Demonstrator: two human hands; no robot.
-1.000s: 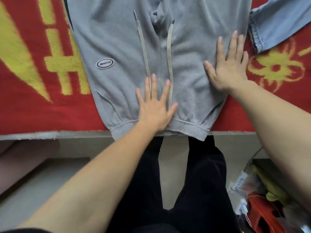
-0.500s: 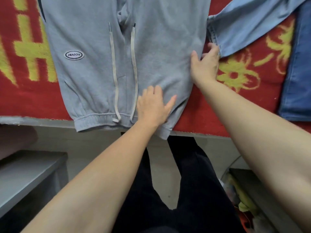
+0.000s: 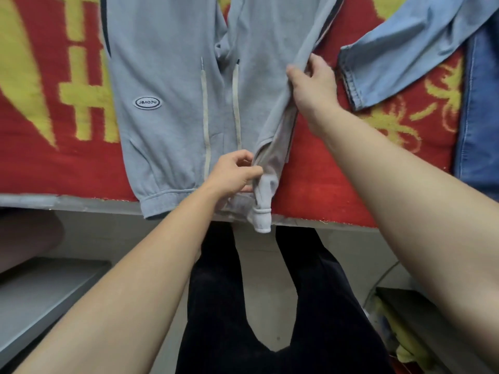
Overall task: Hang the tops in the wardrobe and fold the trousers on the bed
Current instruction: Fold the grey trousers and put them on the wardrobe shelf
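Fold under way: the grey sweatpants (image 3: 167, 63) lie spread on a red-and-yellow blanket (image 3: 40, 157) on the bed, waistband (image 3: 159, 202) at the near edge, legs running off toward 12 o'clock.

A second ago both palms lay flat on the cloth, smoothing it. Now both have closed on the garment's 3 o'clock side and raised it. That edge stands up off the blanket, its paler inside showing, and the waistband corner hangs over the bed edge (image 3: 81, 203) at 6 o'clock. Smoothing appears finished, and the first fold, one leg over the other, looks to have begun.

The left hand (image 3: 232, 172), near the centre of the view, pinches the fabric just above the waistband, fingers curled and thumb pressed against them. The right hand (image 3: 310, 85), at about 1 o'clock, pinches the outer side seam between thumb and fingertips, wrist bent. Both bare forearms reach in from the lower corners.

The two drawstrings (image 3: 206, 125) lie straight down the front. An oval logo patch (image 3: 147, 103) sits at 10 o'clock. A light-blue denim sleeve (image 3: 399, 49) rests at 2 o'clock, just beside the right hand, apparently not touching it, and dark blue jeans (image 3: 478, 117) lie at 3 o'clock, unfolded as far as can be seen.
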